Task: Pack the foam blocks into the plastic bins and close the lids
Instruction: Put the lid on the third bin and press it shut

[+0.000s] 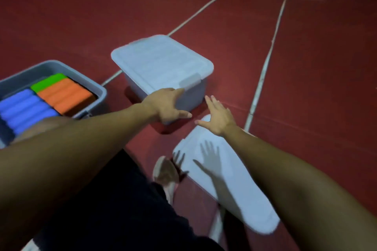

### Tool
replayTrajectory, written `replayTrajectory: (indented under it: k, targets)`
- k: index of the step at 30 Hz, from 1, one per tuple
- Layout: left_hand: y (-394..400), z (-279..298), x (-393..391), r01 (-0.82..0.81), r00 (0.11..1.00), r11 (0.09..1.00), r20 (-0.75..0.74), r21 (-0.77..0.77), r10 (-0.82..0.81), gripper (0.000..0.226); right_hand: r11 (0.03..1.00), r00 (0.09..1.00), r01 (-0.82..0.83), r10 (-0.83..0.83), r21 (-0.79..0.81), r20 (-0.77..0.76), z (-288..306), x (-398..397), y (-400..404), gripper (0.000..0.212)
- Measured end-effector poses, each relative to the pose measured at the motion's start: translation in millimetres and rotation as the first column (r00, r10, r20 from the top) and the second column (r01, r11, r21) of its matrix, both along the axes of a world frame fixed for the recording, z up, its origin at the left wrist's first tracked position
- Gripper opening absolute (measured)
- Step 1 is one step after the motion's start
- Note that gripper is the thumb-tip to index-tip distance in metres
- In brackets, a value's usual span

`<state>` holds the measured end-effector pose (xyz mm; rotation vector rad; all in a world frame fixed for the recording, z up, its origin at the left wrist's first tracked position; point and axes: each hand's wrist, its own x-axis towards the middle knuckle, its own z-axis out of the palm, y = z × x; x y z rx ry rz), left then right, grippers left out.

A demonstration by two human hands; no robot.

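With the left hand [167,106] spread against the lidded pale-grey plastic bin [163,71] and the right hand [218,116] open and empty above the loose white plastic lid [224,179], the bin's front latch [190,82] may stay unclipped.

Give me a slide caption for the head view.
Both hands reach for the lidded bin; open bin awaits its lid.

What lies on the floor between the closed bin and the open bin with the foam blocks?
In the head view, only bare red floor with a pale line shows between the closed bin and the open bin; nothing stands there.
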<state>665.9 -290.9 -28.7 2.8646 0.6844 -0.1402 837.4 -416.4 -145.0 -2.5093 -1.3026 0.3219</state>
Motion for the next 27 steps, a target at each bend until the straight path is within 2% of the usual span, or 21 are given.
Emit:
replayTrajectory:
  k: [2,5,13,18,21,23,26,27]
  targets:
    - [-23.4,-27.8,1.5,0.057,0.997,0.997,-0.056,-0.048,-0.06,0.102,0.998,0.997,0.023,-0.026,-0.053,-0.069,-36.8,-4.8,-25.1,0.105]
    - [-37.0,-54.6,0.9,0.159,0.975,0.987,-0.155,-0.035,-0.162,0.104,0.995,0.984,0.067,-0.079,-0.08,-0.158,-86.9,-17.9,-57.8,0.105]
    - [-48.9,-69.2,-9.0,0.285,0.915,0.957,-0.283,-0.051,-0.287,0.101,0.99,0.922,0.108,-0.133,-0.088,-0.363,-180.9,-60.6,-125.5,0.11]
    - [-62.6,-67.8,-8.5,0.331,0.892,0.941,-0.302,-0.071,-0.336,0.095,0.97,0.929,0.061,-0.142,-0.235,-0.342,-221.1,-74.9,-156.3,0.12]
    - [-62.2,-70.7,-7.1,0.322,0.884,0.943,-0.329,-0.084,-0.332,0.096,0.936,0.958,0.051,-0.144,-0.349,-0.247,-237.9,-84.7,-166.0,0.121]
    - [-61.5,-71.9,-6.2,0.313,0.88,0.945,-0.347,-0.093,-0.326,0.095,0.906,0.981,0.051,-0.124,-0.421,-0.148,-240.8,-92.6,-167.6,0.106]
    - [-63.0,-73.1,-5.2,0.31,0.876,0.945,-0.354,-0.104,-0.327,0.095,0.867,0.992,0.105,-0.126,-0.488,-0.012,-235.7,-97.2,-166.4,0.063]
    - [-63.6,-73.6,-4.5,0.312,0.873,0.944,-0.36,-0.104,-0.328,0.095,0.862,0.991,0.118,-0.13,-0.493,0.012,-235.8,-97.4,-166.4,0.058]
